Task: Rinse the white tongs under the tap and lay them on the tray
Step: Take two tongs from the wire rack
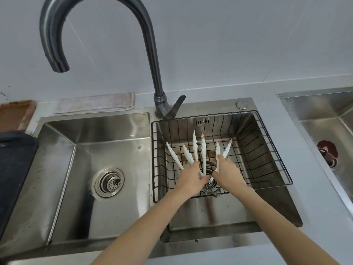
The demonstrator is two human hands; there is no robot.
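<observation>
Head view: both my hands on white tongs in the wire basket.
Left hand grips two tongs; right hand pinches a third pair.

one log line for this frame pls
stage: pickup, pre-rinse | left hand: on white plastic tongs | right hand: on tongs | location: black wire basket, right basin | curved dark tap: off

Two bare forearms reach in from the bottom edge, with no sleeve, watch, bracelet or glove on either. The left hand and the right hand are slim and ringless, with short fingers; a dark reddish spot sits on the left hand's thumb side
</observation>
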